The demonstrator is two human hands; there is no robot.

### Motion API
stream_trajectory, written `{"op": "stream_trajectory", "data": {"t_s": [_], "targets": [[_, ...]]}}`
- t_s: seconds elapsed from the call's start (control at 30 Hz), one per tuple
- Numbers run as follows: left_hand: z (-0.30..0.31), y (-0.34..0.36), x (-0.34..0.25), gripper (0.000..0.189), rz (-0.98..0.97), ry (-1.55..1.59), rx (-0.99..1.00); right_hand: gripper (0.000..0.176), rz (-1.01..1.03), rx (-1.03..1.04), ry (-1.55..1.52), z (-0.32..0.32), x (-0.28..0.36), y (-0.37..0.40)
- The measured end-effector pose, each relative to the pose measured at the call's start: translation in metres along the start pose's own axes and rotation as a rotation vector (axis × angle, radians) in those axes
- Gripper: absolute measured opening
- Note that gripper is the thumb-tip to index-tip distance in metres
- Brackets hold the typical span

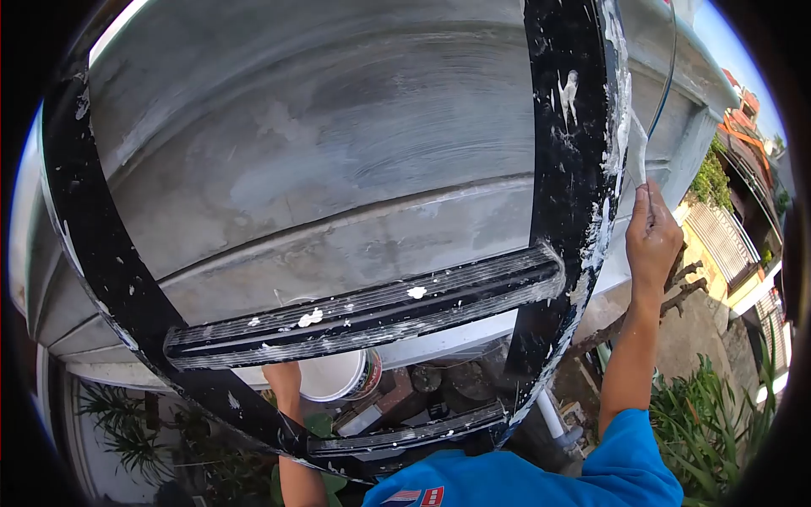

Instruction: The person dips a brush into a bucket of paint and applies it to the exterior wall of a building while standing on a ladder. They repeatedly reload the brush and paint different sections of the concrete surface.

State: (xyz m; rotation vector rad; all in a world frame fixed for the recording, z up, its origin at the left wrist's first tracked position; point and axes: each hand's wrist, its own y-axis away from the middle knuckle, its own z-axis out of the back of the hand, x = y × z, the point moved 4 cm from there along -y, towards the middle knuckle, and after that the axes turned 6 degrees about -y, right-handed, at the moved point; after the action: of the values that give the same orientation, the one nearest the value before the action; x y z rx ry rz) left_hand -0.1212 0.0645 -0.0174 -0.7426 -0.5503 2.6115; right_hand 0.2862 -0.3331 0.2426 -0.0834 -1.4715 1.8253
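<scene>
My right hand is raised beside the ladder's right rail, fingers closed round a putty knife smeared white. The blade is up against the grey wall, partly behind the rail. My left hand reaches behind a ladder rung, at the left side of a bucket of white paste; the rung hides its fingers. Between me and the wall stands a black ladder, its rails and rungs spattered with white.
The curved grey wall has ledges and pale smeared patches. A thin cable hangs at the upper right. Below are plants, a white pipe and bricks. A cut branch lies behind my right forearm.
</scene>
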Motion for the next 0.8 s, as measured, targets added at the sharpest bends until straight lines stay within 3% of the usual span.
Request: {"op": "stream_trajectory", "data": {"t_s": [0.07,0.1,0.17,0.27,0.3,0.37,0.47,0.6,0.63,0.67,0.73,0.77,0.8], "targets": [[0.008,0.001,-0.008,0.022,0.108,0.003,0.022,0.022,0.3,-0.014,-0.159,-0.023,0.034,0.016],[0.011,0.0,-0.01,0.024,0.129,-0.02,0.045,0.025,0.312,0.088,-0.132,-0.032,0.046,0.03],[0.011,-0.001,-0.012,0.028,0.173,-0.037,0.09,0.027,0.235,0.276,-0.487,-0.048,0.064,0.045],[0.01,-0.001,-0.009,0.029,0.134,0.011,0.049,0.024,0.146,0.489,-0.724,-0.074,0.124,0.042],[0.014,0.0,-0.014,0.029,0.144,0.007,0.031,0.025,0.098,0.717,-0.761,-0.077,0.14,0.039],[0.017,-0.002,-0.016,0.029,0.151,0.013,0.023,0.026,0.272,0.514,-0.874,-0.088,0.16,0.05],[0.015,0.001,-0.015,0.029,0.17,-0.015,0.045,0.024,0.501,0.608,-0.855,-0.11,0.185,0.06],[0.013,0.001,-0.01,0.029,0.178,-0.005,0.057,0.026,0.214,0.642,-0.739,-0.108,0.137,0.057],[0.012,0.001,-0.008,0.028,0.192,-0.011,0.052,0.028,0.099,0.812,-0.596,-0.092,0.127,0.048],[0.011,0.001,-0.008,0.027,0.21,-0.012,0.071,0.031,-0.001,0.713,-0.703,-0.105,0.086,0.057],[0.012,-0.001,-0.009,0.027,0.237,-0.011,0.106,0.031,-0.719,0.505,-1.483,-0.102,-0.005,0.078],[0.003,-0.001,0.0,0.02,0.26,-0.034,0.123,0.031,-0.591,0.531,-1.387,-0.097,-0.059,0.083],[0.004,0.0,-0.003,0.018,0.248,-0.003,0.119,0.031,-0.463,0.551,-1.293,-0.088,-0.064,0.078]]}}
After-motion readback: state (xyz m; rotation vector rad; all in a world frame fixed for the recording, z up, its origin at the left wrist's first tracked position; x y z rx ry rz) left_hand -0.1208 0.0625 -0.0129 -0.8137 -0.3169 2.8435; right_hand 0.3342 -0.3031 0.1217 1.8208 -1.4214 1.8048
